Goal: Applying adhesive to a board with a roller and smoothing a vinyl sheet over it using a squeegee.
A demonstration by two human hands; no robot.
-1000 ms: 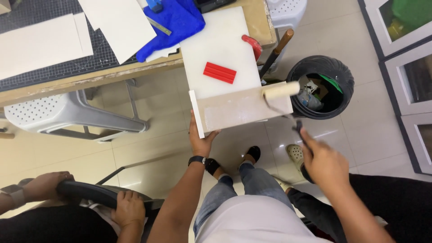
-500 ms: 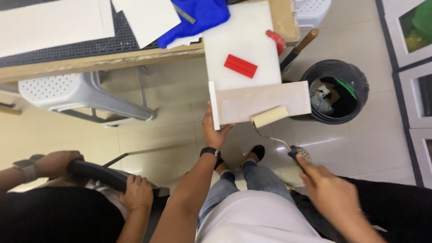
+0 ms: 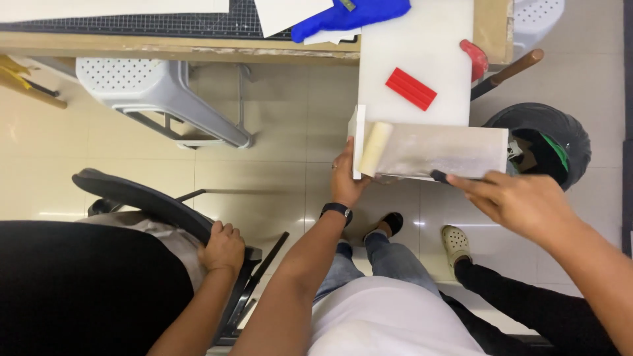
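Note:
My left hand (image 3: 344, 178) grips the left end of a grey-coated rectangular panel (image 3: 448, 151), which lies at the near end of a white board (image 3: 415, 59) overhanging the workbench. My right hand (image 3: 521, 201) is closed on the dark handle of a small cream paint roller (image 3: 376, 148). The roller head lies across the panel's left end, close to my left fingers. A red ribbed block (image 3: 411, 88) rests on the white board just beyond the panel.
A black bin (image 3: 547, 142) stands on the floor right of the panel. A wooden-handled tool (image 3: 511, 66) and a blue cloth (image 3: 349, 13) lie on the bench. A white plastic stool (image 3: 151, 92) stands under it. Another person's hand (image 3: 223, 247) holds a black chair (image 3: 145, 198).
The roller has travelled across the panel from its right end to its left end. My left hand keeps its hold on the panel. The other person's hand stays on the chair.

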